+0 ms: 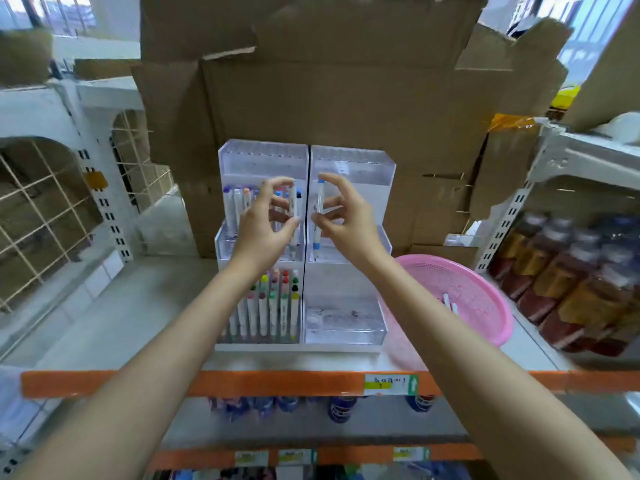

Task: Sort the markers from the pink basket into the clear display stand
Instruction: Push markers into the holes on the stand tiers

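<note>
1. Looking down in the head view, a stand (353, 161) of clear plastic is seen at the middle of a shelf (138, 306). It is made of two stepped units set side by side and touching.
2. The left hand (266, 220) is raised in front of the middle tier of the left unit. Its thumb and curled fingers are pinched on a white marker (293, 202), which is held nearly upright at the right edge of that unit.
3. The right hand (343, 220) is raised in front of the right unit. A blue marker (318, 202) is pinched between its thumb and fingertips, while the other fingers are spread and curved. The marker is held upright with blue caps at both ends. Its lower end is at the middle tier, at the left edge of the right unit, but whether it rests inside cannot be told.
4. The two hands are held near each other without touching, and each is clamped on its own marker.
5. Middle-tier markers (235, 202) are stood upright in the left unit, partly hidden by the left hand. Bottom-tier markers (273, 306) with caps of many colours are packed in rows below them.
6. A pink basket (485, 282) is set just beside the stand on its right, and its left part is covered by the right forearm. Two loose markers (450, 304) are seen lying in it.
7. Cardboard boxes (311, 98) are stacked behind the stand. Bottles (571, 271) are ranged at the far right, and a wire grid (34, 220) is seen at the left. A label (391, 384) is fixed to the shelf's orange edge (242, 382).
</note>
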`<move>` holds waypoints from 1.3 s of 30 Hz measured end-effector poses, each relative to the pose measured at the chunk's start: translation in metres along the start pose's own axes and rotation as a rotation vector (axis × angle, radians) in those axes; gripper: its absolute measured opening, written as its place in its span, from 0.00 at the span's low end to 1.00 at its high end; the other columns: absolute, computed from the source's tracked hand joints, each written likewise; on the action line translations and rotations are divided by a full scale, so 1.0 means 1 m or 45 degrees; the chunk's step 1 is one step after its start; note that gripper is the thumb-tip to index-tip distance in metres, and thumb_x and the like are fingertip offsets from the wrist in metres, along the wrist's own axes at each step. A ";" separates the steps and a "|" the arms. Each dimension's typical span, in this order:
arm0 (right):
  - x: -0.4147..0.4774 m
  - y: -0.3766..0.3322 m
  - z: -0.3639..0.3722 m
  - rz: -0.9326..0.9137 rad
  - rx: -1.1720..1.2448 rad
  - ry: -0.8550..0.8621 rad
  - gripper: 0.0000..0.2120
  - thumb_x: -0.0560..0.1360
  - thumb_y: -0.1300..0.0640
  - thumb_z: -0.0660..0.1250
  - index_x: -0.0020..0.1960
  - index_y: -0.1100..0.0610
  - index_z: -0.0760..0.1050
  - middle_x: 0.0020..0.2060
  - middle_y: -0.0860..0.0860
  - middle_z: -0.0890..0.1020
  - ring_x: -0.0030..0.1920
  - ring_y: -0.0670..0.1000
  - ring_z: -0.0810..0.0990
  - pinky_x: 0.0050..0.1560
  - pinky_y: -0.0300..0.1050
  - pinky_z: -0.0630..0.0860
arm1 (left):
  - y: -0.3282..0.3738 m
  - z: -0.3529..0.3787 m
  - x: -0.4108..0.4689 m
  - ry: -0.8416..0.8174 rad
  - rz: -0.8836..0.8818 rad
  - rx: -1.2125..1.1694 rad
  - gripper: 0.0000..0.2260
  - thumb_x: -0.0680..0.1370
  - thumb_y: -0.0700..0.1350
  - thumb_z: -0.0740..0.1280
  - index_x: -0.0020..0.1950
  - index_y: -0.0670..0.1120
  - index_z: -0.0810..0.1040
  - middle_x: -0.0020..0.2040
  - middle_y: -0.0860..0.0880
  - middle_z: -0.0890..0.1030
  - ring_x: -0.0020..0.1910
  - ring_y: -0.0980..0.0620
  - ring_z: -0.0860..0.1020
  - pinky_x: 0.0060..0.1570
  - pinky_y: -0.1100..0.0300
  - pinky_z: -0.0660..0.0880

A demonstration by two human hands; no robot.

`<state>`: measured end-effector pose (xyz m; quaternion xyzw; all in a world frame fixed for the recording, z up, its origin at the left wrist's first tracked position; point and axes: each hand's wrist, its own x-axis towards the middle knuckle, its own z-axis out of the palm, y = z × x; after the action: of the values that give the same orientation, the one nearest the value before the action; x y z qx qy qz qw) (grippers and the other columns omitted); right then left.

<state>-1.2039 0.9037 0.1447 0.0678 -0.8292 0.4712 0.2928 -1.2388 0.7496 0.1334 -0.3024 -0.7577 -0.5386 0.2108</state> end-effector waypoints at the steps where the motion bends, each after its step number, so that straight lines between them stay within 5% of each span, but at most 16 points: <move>1: 0.005 -0.005 0.009 -0.009 0.013 0.009 0.26 0.72 0.66 0.71 0.67 0.51 0.71 0.40 0.51 0.76 0.40 0.55 0.81 0.43 0.58 0.80 | -0.005 -0.010 0.003 0.038 -0.009 -0.020 0.21 0.74 0.37 0.70 0.63 0.51 0.69 0.43 0.55 0.74 0.41 0.58 0.78 0.45 0.67 0.76; 4: 0.019 -0.018 0.036 -0.046 0.020 0.068 0.24 0.72 0.65 0.72 0.65 0.52 0.71 0.39 0.47 0.74 0.38 0.57 0.80 0.40 0.59 0.79 | -0.020 -0.038 0.015 0.111 -0.034 -0.066 0.20 0.75 0.37 0.69 0.62 0.50 0.69 0.42 0.56 0.75 0.43 0.54 0.79 0.45 0.60 0.78; 7: 0.030 -0.025 0.062 -0.080 0.004 0.157 0.23 0.72 0.63 0.73 0.64 0.52 0.71 0.37 0.48 0.74 0.37 0.54 0.79 0.38 0.55 0.80 | -0.033 -0.058 0.026 0.140 -0.015 -0.048 0.19 0.75 0.38 0.69 0.63 0.49 0.69 0.42 0.57 0.75 0.42 0.57 0.78 0.43 0.65 0.77; 10: 0.039 -0.030 0.084 -0.130 -0.049 0.205 0.23 0.71 0.63 0.73 0.63 0.53 0.71 0.37 0.48 0.75 0.38 0.51 0.79 0.38 0.46 0.80 | -0.046 -0.073 0.035 0.108 0.011 -0.039 0.20 0.75 0.38 0.70 0.63 0.48 0.69 0.43 0.53 0.77 0.42 0.60 0.78 0.44 0.69 0.75; 14: 0.050 -0.033 0.108 -0.178 -0.099 0.216 0.23 0.71 0.63 0.73 0.64 0.53 0.71 0.37 0.48 0.75 0.36 0.48 0.78 0.34 0.39 0.74 | -0.066 -0.086 0.044 0.074 0.020 -0.036 0.20 0.74 0.37 0.71 0.63 0.50 0.69 0.45 0.46 0.80 0.43 0.57 0.80 0.48 0.60 0.78; 20: 0.055 -0.032 0.134 -0.228 -0.225 0.237 0.23 0.71 0.65 0.72 0.64 0.55 0.71 0.43 0.50 0.75 0.38 0.45 0.78 0.37 0.27 0.71 | -0.082 -0.092 0.050 0.003 0.079 -0.045 0.20 0.74 0.37 0.70 0.63 0.49 0.70 0.45 0.48 0.79 0.44 0.57 0.80 0.48 0.60 0.78; 25: 0.050 -0.029 0.142 -0.247 -0.313 0.312 0.24 0.70 0.67 0.72 0.64 0.57 0.72 0.43 0.52 0.77 0.38 0.45 0.77 0.38 0.24 0.69 | -0.086 -0.093 0.047 0.016 0.202 0.033 0.19 0.73 0.37 0.71 0.62 0.45 0.72 0.44 0.49 0.78 0.44 0.59 0.78 0.47 0.75 0.70; 39: 0.042 -0.021 0.149 -0.212 -0.313 0.336 0.22 0.72 0.66 0.70 0.64 0.55 0.72 0.41 0.52 0.76 0.38 0.49 0.78 0.41 0.27 0.70 | -0.097 -0.093 0.041 -0.118 0.104 -0.026 0.19 0.73 0.35 0.71 0.60 0.49 0.73 0.43 0.50 0.77 0.42 0.58 0.78 0.42 0.74 0.73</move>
<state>-1.2928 0.7764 0.1262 0.0375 -0.8264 0.3453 0.4432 -1.3355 0.6482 0.1235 -0.3599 -0.7480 -0.5227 0.1944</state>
